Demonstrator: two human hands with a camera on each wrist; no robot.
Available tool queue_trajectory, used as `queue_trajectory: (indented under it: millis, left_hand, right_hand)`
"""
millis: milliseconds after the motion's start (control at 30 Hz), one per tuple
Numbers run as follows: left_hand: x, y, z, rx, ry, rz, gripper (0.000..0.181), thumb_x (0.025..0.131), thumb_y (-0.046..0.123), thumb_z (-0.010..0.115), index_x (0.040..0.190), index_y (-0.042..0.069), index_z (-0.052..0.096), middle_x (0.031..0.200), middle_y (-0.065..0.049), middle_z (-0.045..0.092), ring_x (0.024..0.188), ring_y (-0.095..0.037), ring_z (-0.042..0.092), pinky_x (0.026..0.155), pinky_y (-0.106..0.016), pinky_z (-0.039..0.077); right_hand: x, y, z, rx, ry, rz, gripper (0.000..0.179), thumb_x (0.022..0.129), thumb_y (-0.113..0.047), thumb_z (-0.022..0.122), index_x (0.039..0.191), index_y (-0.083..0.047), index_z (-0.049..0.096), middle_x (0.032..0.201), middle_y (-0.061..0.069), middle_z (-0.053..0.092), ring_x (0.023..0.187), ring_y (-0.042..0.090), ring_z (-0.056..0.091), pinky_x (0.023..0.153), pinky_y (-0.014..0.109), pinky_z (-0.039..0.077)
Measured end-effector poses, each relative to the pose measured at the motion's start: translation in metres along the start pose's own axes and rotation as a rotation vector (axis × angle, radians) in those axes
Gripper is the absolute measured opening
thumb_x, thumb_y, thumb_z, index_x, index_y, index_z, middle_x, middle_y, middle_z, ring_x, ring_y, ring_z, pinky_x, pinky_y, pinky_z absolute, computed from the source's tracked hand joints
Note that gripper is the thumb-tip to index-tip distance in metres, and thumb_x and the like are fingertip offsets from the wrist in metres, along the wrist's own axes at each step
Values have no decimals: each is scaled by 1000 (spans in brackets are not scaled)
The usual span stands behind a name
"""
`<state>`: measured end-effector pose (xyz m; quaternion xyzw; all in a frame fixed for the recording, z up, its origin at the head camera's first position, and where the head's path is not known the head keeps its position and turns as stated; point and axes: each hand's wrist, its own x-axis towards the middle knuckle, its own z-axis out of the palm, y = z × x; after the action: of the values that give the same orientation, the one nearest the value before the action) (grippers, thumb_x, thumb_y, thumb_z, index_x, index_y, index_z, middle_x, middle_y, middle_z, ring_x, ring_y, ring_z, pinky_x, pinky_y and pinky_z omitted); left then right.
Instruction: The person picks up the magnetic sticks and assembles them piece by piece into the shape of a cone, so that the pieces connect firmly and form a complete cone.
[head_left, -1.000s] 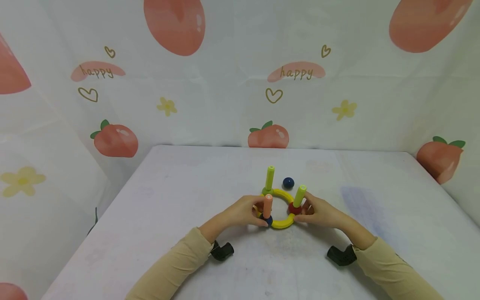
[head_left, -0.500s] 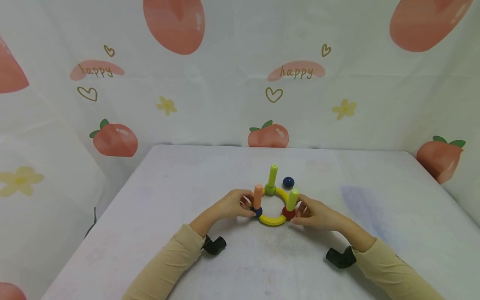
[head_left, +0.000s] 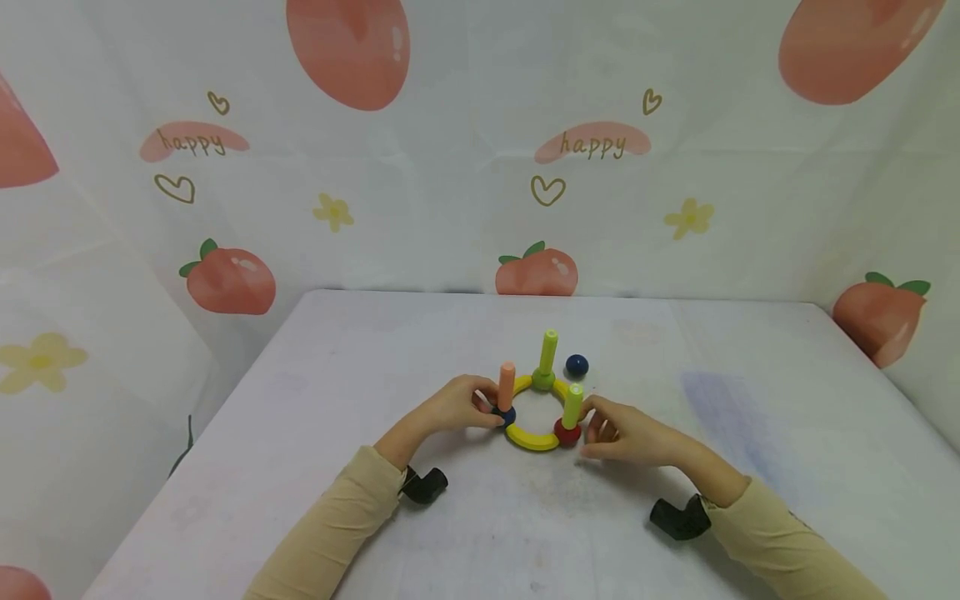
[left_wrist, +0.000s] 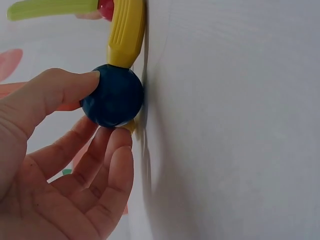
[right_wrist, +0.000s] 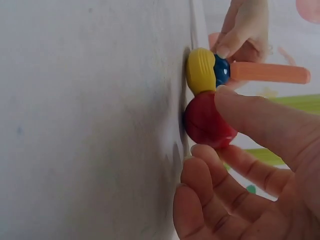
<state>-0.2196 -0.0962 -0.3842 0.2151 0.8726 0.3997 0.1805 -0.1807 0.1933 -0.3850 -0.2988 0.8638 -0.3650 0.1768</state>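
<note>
A ring of yellow curved rods (head_left: 531, 439) lies on the table, joined by a navy ball (left_wrist: 114, 96), a red ball (right_wrist: 210, 120) and a green ball (head_left: 543, 380). An orange stick (head_left: 507, 387) rises from the navy ball. Yellow-green sticks (head_left: 549, 353) stand on the green and red balls. My left hand (head_left: 459, 405) pinches the navy ball between thumb and fingers at the ring's left. Just right of the red ball, my right hand (head_left: 630, 430) has its thumb and fingers loosely bent, with a small gap showing in the head view.
Behind the ring lies a loose navy ball (head_left: 577, 365). Black wrist-worn pieces (head_left: 426, 486) hang by both sleeves. A patterned curtain (head_left: 450, 167) stands behind the white table (head_left: 375, 350).
The ring with its sticks has shifted left and turned a little, along with my left hand. My right hand has come off the red ball, moving little itself.
</note>
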Motion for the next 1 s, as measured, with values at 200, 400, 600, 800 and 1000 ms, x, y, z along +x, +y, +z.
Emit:
queue_trajectory:
  millis: [200, 400, 600, 800, 1000]
  left_hand:
    - [1, 0, -1, -2, -13, -11, 27, 77, 14, 73, 102, 5, 66, 98, -8, 65, 73, -6, 57, 63, -18, 45]
    - [0, 1, -2, 7, -19, -32, 27, 77, 14, 74, 101, 5, 66, 97, -6, 64, 73, -6, 56, 64, -18, 44]
    - [-1, 3, -2, 3, -20, -33, 28, 77, 14, 74, 102, 5, 67, 97, -7, 64, 72, -6, 56, 63, -18, 44]
    - [0, 3, -2, -6, -23, -31, 28, 78, 14, 73, 103, 4, 67, 97, -7, 65, 72, -6, 57, 63, -18, 44]
    - [0, 2, -3, -9, -29, -33, 29, 78, 13, 73, 105, 3, 66, 100, -9, 65, 75, -7, 58, 64, -18, 45]
  right_hand:
    - [4, 9, -9, -53, 9, -33, 29, 86, -21, 66, 107, -7, 52, 84, 0, 58, 72, 3, 54, 66, 20, 48]
    - [12, 24, -21, -55, 120, 1, 26, 87, -16, 65, 107, -4, 54, 85, 4, 60, 71, 7, 55, 64, 21, 48]
    - [23, 32, -28, 9, 256, 152, 38, 89, -18, 63, 120, 0, 48, 100, 18, 59, 79, 18, 63, 68, 27, 50]
    - [34, 35, -30, 31, 290, 239, 50, 91, -23, 60, 133, -5, 41, 126, 29, 50, 96, 34, 64, 81, 40, 53]
    - [43, 37, -29, 57, 267, 217, 54, 92, -22, 59, 138, -7, 38, 137, 31, 41, 101, 39, 62, 80, 38, 53]
